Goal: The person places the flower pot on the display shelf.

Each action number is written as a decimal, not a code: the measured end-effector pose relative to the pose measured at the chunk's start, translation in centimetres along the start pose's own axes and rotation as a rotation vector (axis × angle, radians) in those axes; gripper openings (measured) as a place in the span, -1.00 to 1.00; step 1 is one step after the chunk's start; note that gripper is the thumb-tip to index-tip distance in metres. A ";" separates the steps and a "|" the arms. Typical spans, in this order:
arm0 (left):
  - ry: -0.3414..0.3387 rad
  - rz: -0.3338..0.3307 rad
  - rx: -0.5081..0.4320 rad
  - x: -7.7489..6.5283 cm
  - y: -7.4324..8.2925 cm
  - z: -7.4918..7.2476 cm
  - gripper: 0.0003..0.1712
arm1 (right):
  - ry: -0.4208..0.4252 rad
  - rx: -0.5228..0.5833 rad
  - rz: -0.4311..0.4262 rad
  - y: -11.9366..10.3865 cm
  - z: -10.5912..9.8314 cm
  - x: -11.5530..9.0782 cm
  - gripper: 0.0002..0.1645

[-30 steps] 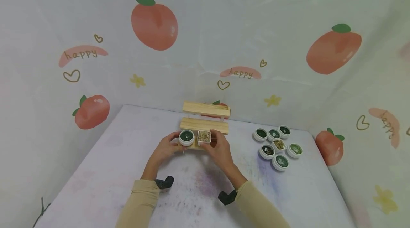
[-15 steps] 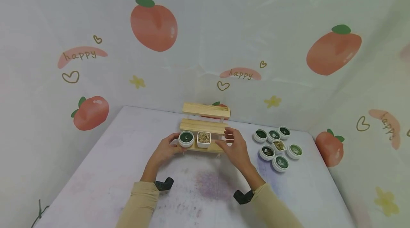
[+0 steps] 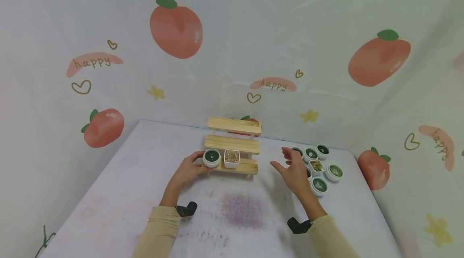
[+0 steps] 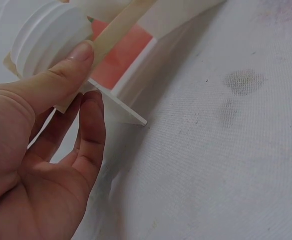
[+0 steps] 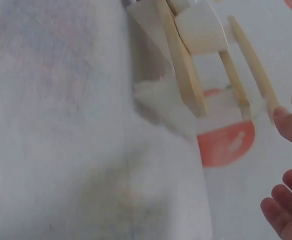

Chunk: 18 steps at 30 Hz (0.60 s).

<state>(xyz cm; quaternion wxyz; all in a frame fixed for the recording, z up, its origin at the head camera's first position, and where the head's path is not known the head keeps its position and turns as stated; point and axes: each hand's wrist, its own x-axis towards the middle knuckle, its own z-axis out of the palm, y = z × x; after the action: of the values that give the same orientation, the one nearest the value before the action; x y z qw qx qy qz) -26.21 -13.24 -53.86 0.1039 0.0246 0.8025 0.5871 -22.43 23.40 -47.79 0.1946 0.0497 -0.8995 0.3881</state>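
Observation:
A small round white pot (image 3: pixel 212 158) with a dark green top sits at the left end of the lowest shelf of a wooden three-tier stand (image 3: pixel 232 142). My left hand (image 3: pixel 187 170) holds it from the left, index finger behind and thumb in front. In the left wrist view, the thumb (image 4: pixel 68 65) lies along the ribbed pot (image 4: pixel 51 37) and the shelf's edge, other fingers curled below. A square white pot (image 3: pixel 231 159) with a speckled beige top stands just right of the round one. My right hand (image 3: pixel 294 171), fingers spread and holding nothing, is right of the stand, overlapping the pot cluster.
Several round pots, such as a dark green one (image 3: pixel 319 185) and a lighter one (image 3: pixel 334 172), cluster on the right of the white table around a square pot (image 3: pixel 317 166). The table's back edge meets a fruit-printed wall cloth (image 3: pixel 217 88).
My right hand has let go of the square pot, leaving it on the lowest shelf, and has moved right towards the cluster. The left hand has stayed at the round pot.

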 end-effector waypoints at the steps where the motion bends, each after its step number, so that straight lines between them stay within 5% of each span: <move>1: 0.000 -0.001 0.004 0.0 0.0 0.0 -0.06 | -0.002 -0.012 0.010 0.4 -0.4 0.0 -0.23; 18: -0.015 0.000 -0.016 0.0 0.0 -0.1 -0.07 | -0.057 -0.211 0.228 5.7 -4.7 -1.4 -0.20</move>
<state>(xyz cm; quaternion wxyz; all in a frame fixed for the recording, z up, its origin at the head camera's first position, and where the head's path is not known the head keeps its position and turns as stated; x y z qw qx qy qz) -26.18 -13.35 -53.84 0.1100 0.0281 0.7968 0.5935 -21.06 30.62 -49.26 0.1277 -0.0624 -0.9402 0.3097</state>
